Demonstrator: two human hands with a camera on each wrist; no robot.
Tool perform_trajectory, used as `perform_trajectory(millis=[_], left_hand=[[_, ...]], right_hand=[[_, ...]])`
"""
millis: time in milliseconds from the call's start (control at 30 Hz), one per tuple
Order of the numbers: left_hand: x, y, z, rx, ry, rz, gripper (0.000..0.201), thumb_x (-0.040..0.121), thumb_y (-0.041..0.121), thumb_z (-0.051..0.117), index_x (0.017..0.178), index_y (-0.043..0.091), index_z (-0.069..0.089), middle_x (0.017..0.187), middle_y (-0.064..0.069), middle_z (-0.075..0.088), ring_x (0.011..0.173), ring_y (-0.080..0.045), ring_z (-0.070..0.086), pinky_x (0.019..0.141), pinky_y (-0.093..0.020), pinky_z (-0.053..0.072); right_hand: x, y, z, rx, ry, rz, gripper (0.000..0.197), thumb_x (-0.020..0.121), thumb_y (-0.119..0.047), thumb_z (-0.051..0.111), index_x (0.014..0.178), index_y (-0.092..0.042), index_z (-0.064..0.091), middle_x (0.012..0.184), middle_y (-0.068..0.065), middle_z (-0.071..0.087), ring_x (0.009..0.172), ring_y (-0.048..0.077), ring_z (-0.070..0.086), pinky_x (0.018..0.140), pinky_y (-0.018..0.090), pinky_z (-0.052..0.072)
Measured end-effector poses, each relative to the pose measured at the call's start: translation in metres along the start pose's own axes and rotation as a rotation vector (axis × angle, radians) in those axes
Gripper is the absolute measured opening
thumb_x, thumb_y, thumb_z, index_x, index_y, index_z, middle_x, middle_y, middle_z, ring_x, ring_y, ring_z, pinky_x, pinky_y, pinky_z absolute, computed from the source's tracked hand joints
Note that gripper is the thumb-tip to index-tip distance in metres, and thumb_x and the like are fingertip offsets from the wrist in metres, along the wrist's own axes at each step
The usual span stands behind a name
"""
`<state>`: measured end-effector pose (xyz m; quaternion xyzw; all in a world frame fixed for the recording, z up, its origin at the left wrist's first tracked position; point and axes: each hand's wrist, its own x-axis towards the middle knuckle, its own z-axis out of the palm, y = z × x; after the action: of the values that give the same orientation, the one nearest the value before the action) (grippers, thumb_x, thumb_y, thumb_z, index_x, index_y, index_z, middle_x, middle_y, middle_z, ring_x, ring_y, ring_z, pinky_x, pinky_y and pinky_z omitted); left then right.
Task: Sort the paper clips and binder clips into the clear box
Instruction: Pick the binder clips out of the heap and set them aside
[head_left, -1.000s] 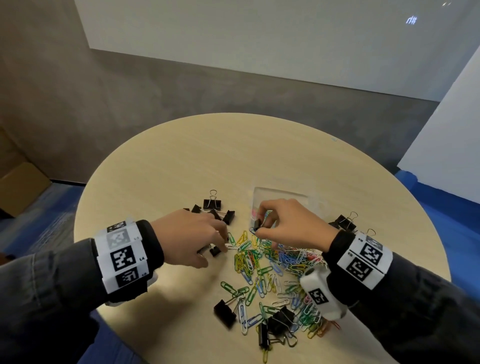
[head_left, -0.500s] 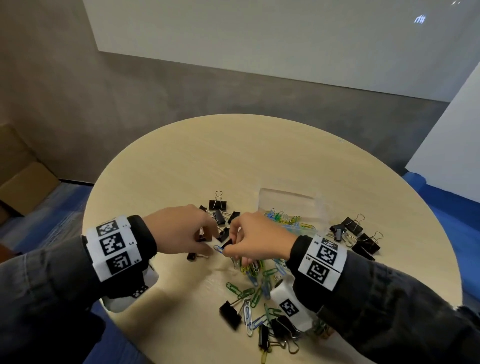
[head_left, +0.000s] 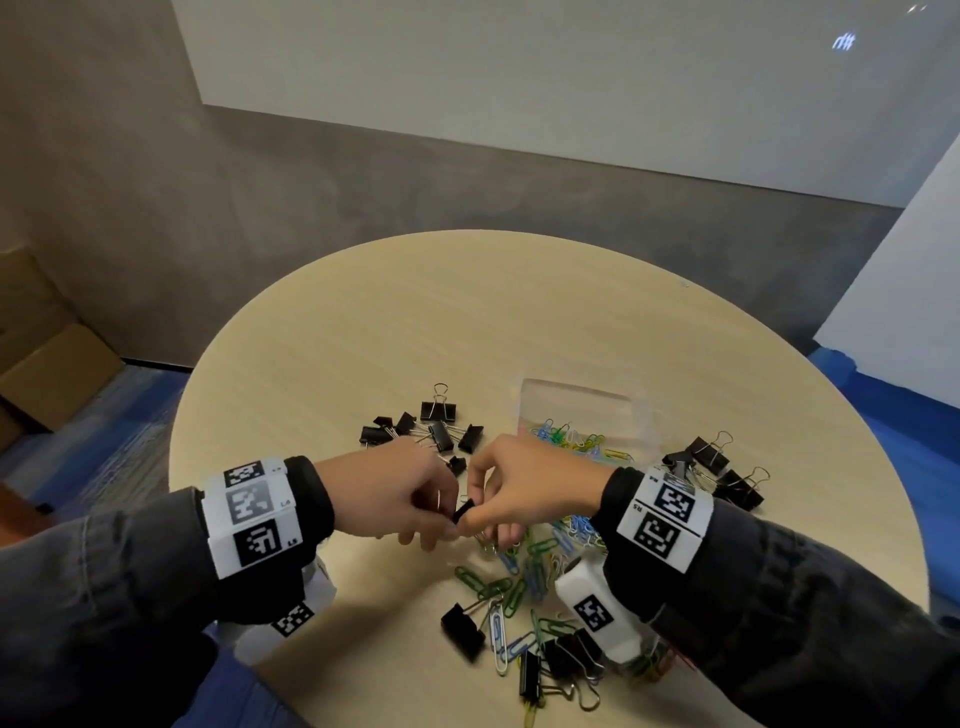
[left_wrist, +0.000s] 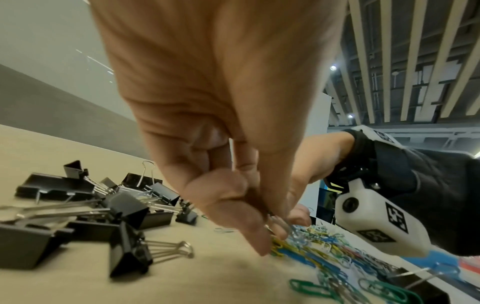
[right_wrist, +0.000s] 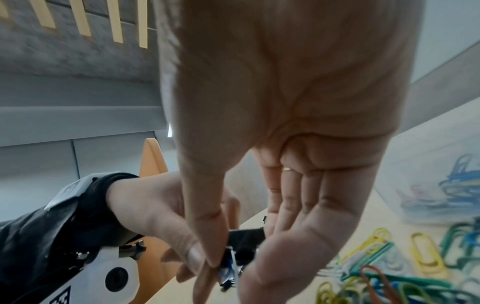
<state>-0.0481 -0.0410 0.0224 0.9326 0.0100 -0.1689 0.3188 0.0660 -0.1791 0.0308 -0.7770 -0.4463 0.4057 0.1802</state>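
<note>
Head view: both hands meet over the round table (head_left: 363, 322), just in front of the loose pile of paper clips (head_left: 540, 556). Left hand (head_left: 387, 493) and right hand (head_left: 524, 488) touch at the fingertips, with a small black binder clip (head_left: 462, 512) pinched between them. Right wrist view: thumb and forefinger of the right hand grip that clip (right_wrist: 245, 236); a blue paper clip (right_wrist: 227, 269) seems caught on it. The remaining fingers are straight. Left wrist view: the left thumb and fingers (left_wrist: 223, 197) are closed on something small and metallic; cannot tell exactly which part.

Clear box (head_left: 636, 410) stands on the far side of the pile, just beyond the right hand, and holds coloured paper clips only. One group of binder clips (head_left: 436, 431) lies left of the box, beyond the left hand. A second group (head_left: 722, 467) lies right of the box. More binder clips (head_left: 462, 631) sit at the near edge among the paper clips.
</note>
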Motion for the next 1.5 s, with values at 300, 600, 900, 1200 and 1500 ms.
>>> perform_trajectory(millis=[300, 600, 900, 1200, 1500], left_hand=[[-0.006, 0.006, 0.008, -0.027, -0.127, 0.036, 0.023, 0.088, 0.031, 0.066, 0.086, 0.009, 0.070, 0.072, 0.005, 0.071, 0.055, -0.003, 0.062, 0.050, -0.018, 0.050], [-0.011, 0.012, 0.006, 0.057, 0.049, 0.201, 0.023, 0.079, 0.038, 0.075, 0.091, 0.020, 0.067, 0.073, 0.018, 0.061, 0.068, 0.002, 0.059, 0.064, -0.011, 0.046], [-0.014, 0.032, 0.034, 0.511, -0.154, 0.308, 0.025, 0.086, 0.036, 0.064, 0.110, 0.031, 0.057, 0.110, 0.008, 0.053, 0.092, -0.011, 0.053, 0.070, -0.030, 0.046], [-0.012, 0.034, 0.034, 0.518, -0.131, 0.316, 0.024, 0.090, 0.039, 0.058, 0.112, 0.029, 0.061, 0.107, 0.007, 0.060, 0.093, -0.011, 0.058, 0.072, -0.029, 0.049], [-0.009, 0.035, 0.041, 0.609, -0.114, 0.315, 0.021, 0.088, 0.037, 0.060, 0.105, 0.026, 0.057, 0.111, 0.004, 0.053, 0.091, -0.021, 0.058, 0.066, -0.032, 0.044]], right_hand=[[0.012, 0.002, -0.004, 0.031, 0.090, -0.015, 0.027, 0.084, -0.030, 0.072, 0.094, -0.005, 0.068, 0.077, 0.004, 0.074, 0.061, 0.009, 0.069, 0.070, 0.025, 0.059], [-0.002, 0.029, 0.002, -0.596, 0.006, -0.256, 0.037, 0.094, -0.018, 0.052, 0.130, -0.023, 0.055, 0.136, 0.000, 0.055, 0.119, 0.019, 0.054, 0.104, 0.038, 0.042], [-0.057, 0.053, -0.009, -0.736, -0.125, -0.202, 0.053, 0.097, -0.014, 0.044, 0.147, -0.028, 0.034, 0.156, -0.016, 0.023, 0.145, 0.004, 0.021, 0.121, 0.032, 0.015], [-0.103, 0.040, 0.015, -0.668, -0.018, -0.320, 0.044, 0.077, -0.062, 0.064, 0.103, -0.027, 0.058, 0.103, -0.010, 0.056, 0.085, 0.003, 0.045, 0.074, 0.027, 0.044], [-0.096, 0.045, 0.008, -0.570, 0.038, -0.328, 0.009, 0.081, -0.015, 0.062, 0.082, -0.021, 0.069, 0.076, -0.007, 0.066, 0.067, 0.005, 0.058, 0.067, 0.019, 0.049]])
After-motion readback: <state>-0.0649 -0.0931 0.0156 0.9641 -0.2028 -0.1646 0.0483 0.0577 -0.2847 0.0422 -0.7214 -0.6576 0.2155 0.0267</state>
